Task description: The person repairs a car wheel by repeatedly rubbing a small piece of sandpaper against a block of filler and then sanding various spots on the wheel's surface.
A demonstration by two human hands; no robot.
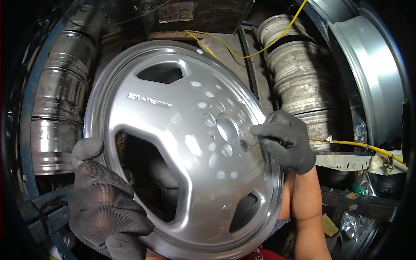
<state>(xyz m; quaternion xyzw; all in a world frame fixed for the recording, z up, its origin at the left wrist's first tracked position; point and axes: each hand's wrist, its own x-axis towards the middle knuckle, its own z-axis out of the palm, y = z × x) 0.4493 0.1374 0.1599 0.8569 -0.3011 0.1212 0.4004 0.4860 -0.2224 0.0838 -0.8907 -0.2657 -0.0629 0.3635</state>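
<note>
A silver alloy wheel point(147, 115) is tilted up in front of me, with raised lettering on its face, large cut-out windows and bolt holes around a centre bore. Several pale, whitish patches dot its surface near the hub. My left hand point(108, 203), in a dark knit glove, is wrapped round the wheel's left edge; its thumb lies on the lip and the other fingers curl below. At the wheel's right side is my right hand point(288, 141), in a grey glove. Its forefinger reaches over the face close to the bolt holes, while the other fingers bend loosely, with nothing visible in them.
Shiny rims point(60, 99) are stacked on the left, and dull, scuffed rims point(299, 82) on the right. A large silver rim point(372, 73) stands at the far right. A yellow hose point(242, 56) runs across the back. Crumpled foil point(357, 225) lies at lower right.
</note>
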